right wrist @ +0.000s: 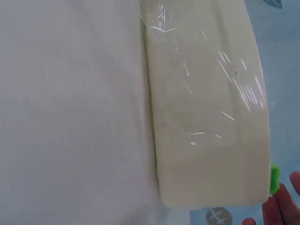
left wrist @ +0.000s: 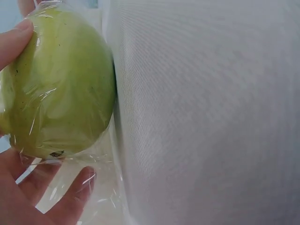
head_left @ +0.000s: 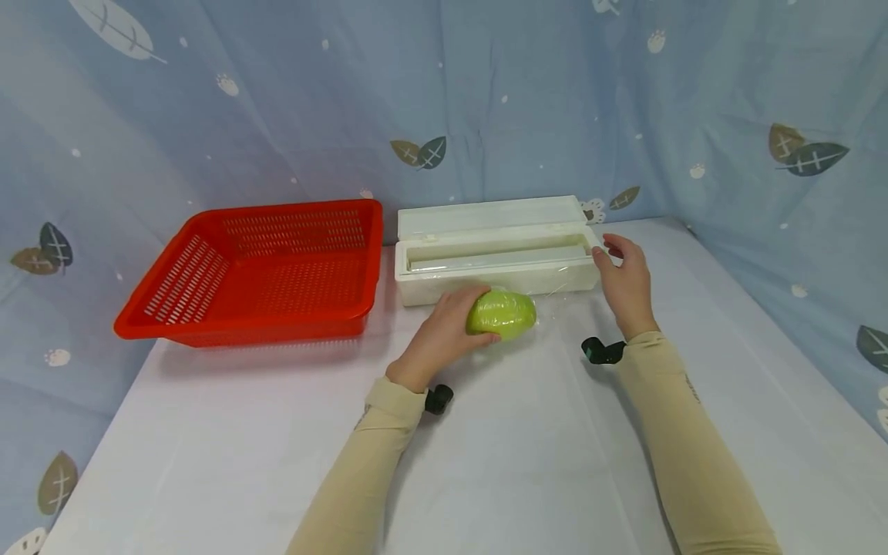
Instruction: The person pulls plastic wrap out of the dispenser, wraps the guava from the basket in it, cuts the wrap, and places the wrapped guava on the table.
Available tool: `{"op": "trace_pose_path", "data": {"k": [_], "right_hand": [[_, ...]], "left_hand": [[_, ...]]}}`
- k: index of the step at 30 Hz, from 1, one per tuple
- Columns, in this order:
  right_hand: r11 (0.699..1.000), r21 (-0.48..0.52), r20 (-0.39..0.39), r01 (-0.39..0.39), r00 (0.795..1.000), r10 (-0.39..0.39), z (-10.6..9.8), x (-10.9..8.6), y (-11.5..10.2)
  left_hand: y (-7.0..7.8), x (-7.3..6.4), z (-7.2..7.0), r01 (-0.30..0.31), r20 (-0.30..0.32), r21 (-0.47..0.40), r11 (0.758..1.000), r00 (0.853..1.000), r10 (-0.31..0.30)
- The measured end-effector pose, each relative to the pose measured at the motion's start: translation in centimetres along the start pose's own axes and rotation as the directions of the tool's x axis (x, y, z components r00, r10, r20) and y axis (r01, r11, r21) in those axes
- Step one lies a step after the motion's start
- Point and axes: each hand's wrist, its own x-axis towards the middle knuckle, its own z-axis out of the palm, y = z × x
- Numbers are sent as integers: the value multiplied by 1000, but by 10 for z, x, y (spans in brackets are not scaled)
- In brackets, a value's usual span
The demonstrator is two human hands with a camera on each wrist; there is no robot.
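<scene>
A green, rounded fruit (head_left: 503, 314) wrapped in clear film lies in my left hand (head_left: 447, 331), in front of a long white cling film box (head_left: 496, 279). In the left wrist view the thumb bends over the wrapped fruit (left wrist: 61, 84) and other fingers support its other side. Clear film (right wrist: 211, 93) stretches from the fruit over the box's front. My right hand (head_left: 627, 289) is at the box's right end. In the right wrist view its fingertips (right wrist: 280, 201) touch or nearly touch a small green slider (right wrist: 275, 178) on the box's edge.
The box's white lid (head_left: 492, 217) stands raised behind it. To the left, a red plastic basket (head_left: 333, 327) with slotted walls rests on the white table (head_left: 513, 462). A blue patterned curtain (head_left: 499, 100) hangs along the back and sides.
</scene>
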Motion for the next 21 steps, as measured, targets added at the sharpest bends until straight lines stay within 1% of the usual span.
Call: {"op": "trace_pose_path", "data": {"k": [2,4,6,8,10,12,15,16,18,21], "right_hand": [[1000,-5,-11,-28,1000,28,4,9,15],[997,-60,-22,-42,999,41,11,21,36],[992,-111,-25,-56,998,54,15,29,51],[988,-135,-34,-69,997,65,20,31,57],[989,-125,-40,-73,997,68,19,25,51],[990,-123,-48,-69,997,64,18,16,39],[993,-90,-54,-70,996,65,14,2,18],[993,-98,-60,-64,996,58,14,-1,14],[997,-68,-65,-44,997,40,13,-5,6],[999,-48,-65,6,998,-9,14,-6,5]], "left_hand": [[0,0,0,8,-5,-14,1000,1000,-8],[-1,0,0,15,-9,-26,1000,1000,-15],[-1,1,0,20,-9,-36,999,1000,-20],[-1,1,-1,21,-4,-39,999,1000,-22],[-2,2,-1,21,2,-36,999,1000,-21],[-3,2,-2,23,7,-30,999,1000,-23],[-3,3,-3,32,12,-35,999,999,-32],[-2,3,-3,35,13,-39,999,999,-34],[-2,2,-3,37,14,-47,998,999,-36],[-2,2,-2,35,12,-57,998,999,-34]]}}
